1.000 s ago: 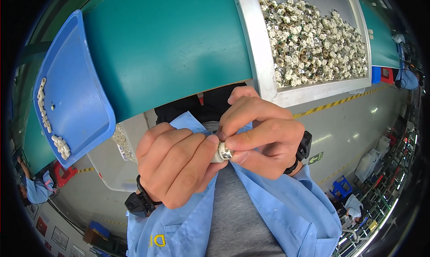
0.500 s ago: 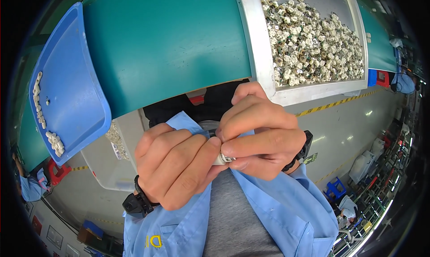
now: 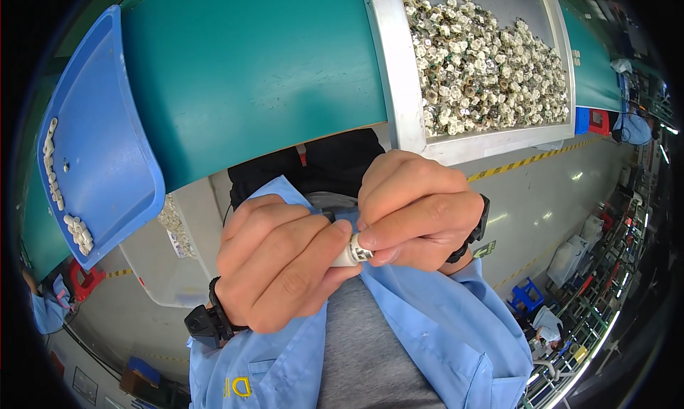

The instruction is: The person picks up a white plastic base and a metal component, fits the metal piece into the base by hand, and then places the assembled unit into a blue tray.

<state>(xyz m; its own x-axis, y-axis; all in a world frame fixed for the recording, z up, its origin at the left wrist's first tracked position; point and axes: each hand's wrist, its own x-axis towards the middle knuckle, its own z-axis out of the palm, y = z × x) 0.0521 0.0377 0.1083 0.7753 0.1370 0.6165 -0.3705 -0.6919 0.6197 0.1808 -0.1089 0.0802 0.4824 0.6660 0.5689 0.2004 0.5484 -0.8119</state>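
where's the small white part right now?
Head view, centre: the small white part is pinched between the left hand and right hand, below the green table.

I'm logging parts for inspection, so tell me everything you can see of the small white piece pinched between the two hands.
The small white cylindrical piece looks like plastic or ceramic, with a darker metal-looking band or ring around it near its right end. It lies roughly level, held close to the chest over the open blue shirt. The left hand wraps its left end, hiding most of it; the right hand pinches its right end between thumb and forefinger. Finer detail is too small to tell.
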